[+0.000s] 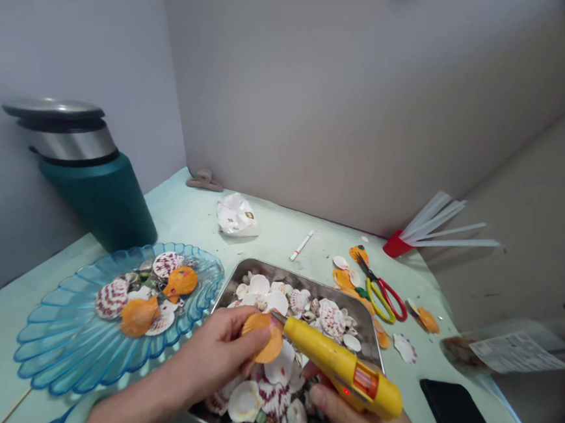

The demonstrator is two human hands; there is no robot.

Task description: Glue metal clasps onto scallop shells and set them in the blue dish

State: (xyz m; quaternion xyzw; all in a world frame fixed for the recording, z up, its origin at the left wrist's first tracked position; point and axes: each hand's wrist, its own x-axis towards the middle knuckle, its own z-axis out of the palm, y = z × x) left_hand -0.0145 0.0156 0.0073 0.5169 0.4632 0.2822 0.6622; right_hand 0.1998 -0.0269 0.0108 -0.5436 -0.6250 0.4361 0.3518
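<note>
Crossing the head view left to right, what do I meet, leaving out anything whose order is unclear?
Teal bottle with steel lid, taupe hair clip, crumpled white packet, held orange scallop shell, thin white stick, scissors with red-and-yellow handles, flat black rectangular object.

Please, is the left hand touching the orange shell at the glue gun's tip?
Touching. The head view shows the left hand with its thumb on the orange shell.

Orange ribbed shell (pixel 269 352) over tray (pixel 306 279), yellow glue gun (pixel 326 352) slanting, tip at shell
</note>
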